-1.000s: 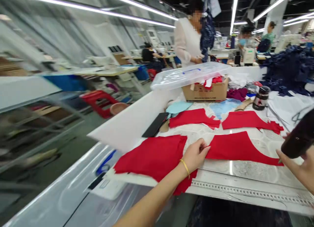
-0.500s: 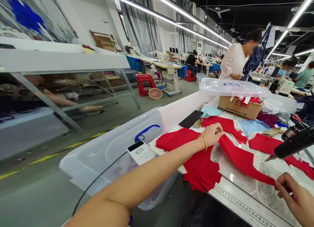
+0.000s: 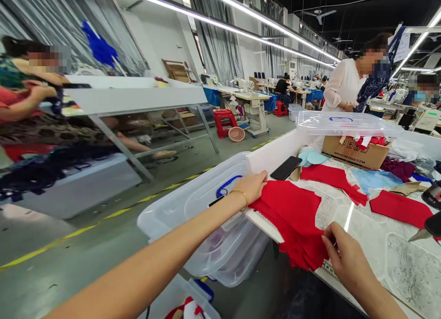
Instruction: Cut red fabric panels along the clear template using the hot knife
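Note:
A stack of red fabric pieces (image 3: 292,213) lies at the table's near left edge, its lower part hanging over the side. My left hand (image 3: 254,186), with a gold bracelet on the wrist, pinches the far left end of the top piece. At the stack's right corner, my right hand (image 3: 344,250) has thumb and forefinger closed on the same red fabric. The top piece lies over the others between both hands. Another red piece (image 3: 330,177) rests farther back, and a separate red piece (image 3: 396,207) lies to the right.
A black phone (image 3: 286,168) lies behind the stack. A cardboard box (image 3: 354,152) stands farther back beneath a clear plastic lid (image 3: 347,121). Lidded plastic bins (image 3: 193,204) stand left of the table. A dark pointed tool (image 3: 432,225) juts in at right. Co-workers sit and stand nearby.
Both hands have moved left with the red piece, from above the bare tabletop onto the stack. The view has turned left, bringing a seated co-worker into sight.

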The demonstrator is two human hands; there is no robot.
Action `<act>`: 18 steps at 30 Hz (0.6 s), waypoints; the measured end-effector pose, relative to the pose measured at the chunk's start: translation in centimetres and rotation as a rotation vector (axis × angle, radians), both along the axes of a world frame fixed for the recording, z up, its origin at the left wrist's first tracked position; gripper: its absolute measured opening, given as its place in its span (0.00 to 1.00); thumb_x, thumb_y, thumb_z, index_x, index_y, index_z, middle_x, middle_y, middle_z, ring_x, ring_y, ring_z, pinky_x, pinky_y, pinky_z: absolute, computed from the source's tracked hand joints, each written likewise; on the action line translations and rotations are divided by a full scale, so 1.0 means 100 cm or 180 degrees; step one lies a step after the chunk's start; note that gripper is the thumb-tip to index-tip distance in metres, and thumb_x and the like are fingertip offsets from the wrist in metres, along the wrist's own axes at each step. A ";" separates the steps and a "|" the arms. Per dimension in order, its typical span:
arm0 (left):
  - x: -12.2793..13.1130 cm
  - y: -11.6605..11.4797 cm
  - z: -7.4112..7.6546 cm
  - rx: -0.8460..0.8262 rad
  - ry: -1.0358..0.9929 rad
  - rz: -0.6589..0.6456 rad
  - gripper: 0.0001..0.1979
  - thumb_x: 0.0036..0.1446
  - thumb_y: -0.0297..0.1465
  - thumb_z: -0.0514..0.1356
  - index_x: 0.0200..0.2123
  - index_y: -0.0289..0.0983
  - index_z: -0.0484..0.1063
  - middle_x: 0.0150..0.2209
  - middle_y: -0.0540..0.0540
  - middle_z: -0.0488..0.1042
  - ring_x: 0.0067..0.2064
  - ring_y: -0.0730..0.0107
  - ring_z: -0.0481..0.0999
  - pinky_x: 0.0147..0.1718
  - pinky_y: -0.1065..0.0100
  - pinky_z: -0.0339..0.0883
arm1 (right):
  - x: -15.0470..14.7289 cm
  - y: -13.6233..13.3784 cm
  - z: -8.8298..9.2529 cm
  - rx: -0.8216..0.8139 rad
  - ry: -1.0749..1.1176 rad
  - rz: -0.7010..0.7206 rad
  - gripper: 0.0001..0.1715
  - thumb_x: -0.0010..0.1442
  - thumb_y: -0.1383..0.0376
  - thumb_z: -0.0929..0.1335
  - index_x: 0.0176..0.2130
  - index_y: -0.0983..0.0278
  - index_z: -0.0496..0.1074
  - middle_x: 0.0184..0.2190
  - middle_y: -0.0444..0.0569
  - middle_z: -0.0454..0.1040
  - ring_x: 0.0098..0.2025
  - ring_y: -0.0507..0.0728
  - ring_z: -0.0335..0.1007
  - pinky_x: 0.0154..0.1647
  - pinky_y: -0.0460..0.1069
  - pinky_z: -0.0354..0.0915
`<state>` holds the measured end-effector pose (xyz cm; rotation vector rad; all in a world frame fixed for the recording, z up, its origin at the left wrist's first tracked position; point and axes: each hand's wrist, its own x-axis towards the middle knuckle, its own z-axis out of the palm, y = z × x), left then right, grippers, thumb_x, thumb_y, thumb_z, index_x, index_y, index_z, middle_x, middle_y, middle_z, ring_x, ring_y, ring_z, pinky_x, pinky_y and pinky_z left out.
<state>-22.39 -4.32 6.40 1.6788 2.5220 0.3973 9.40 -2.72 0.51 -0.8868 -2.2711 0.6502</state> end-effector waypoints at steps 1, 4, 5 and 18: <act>-0.002 -0.004 -0.005 -0.0069 0.0104 0.0023 0.04 0.63 0.29 0.56 0.35 0.42 0.70 0.32 0.46 0.78 0.39 0.56 0.79 0.39 0.64 0.66 | -0.002 -0.002 -0.002 -0.0044 -0.0122 0.0097 0.10 0.67 0.64 0.60 0.32 0.59 0.63 0.26 0.44 0.73 0.26 0.55 0.70 0.29 0.48 0.63; -0.005 -0.014 -0.016 -0.0210 0.0385 -0.0004 0.06 0.62 0.29 0.55 0.34 0.41 0.70 0.32 0.45 0.79 0.38 0.54 0.81 0.36 0.64 0.67 | -0.001 -0.005 -0.004 -0.0290 -0.0512 0.0287 0.08 0.64 0.69 0.62 0.34 0.59 0.66 0.31 0.45 0.76 0.31 0.56 0.73 0.33 0.48 0.63; -0.006 -0.016 -0.019 -0.0226 0.0480 -0.0029 0.07 0.62 0.28 0.54 0.34 0.41 0.71 0.31 0.45 0.79 0.38 0.53 0.81 0.35 0.64 0.67 | 0.002 -0.004 -0.004 -0.0364 -0.0605 0.0296 0.07 0.63 0.70 0.62 0.34 0.59 0.67 0.32 0.46 0.77 0.33 0.56 0.74 0.34 0.48 0.63; 0.014 0.005 -0.022 0.0115 0.1391 -0.1100 0.16 0.68 0.30 0.51 0.48 0.41 0.78 0.46 0.40 0.78 0.48 0.52 0.81 0.47 0.56 0.75 | 0.127 0.048 0.011 -0.0344 -0.0930 -0.1083 0.05 0.63 0.67 0.64 0.34 0.60 0.68 0.37 0.51 0.76 0.41 0.60 0.74 0.43 0.53 0.69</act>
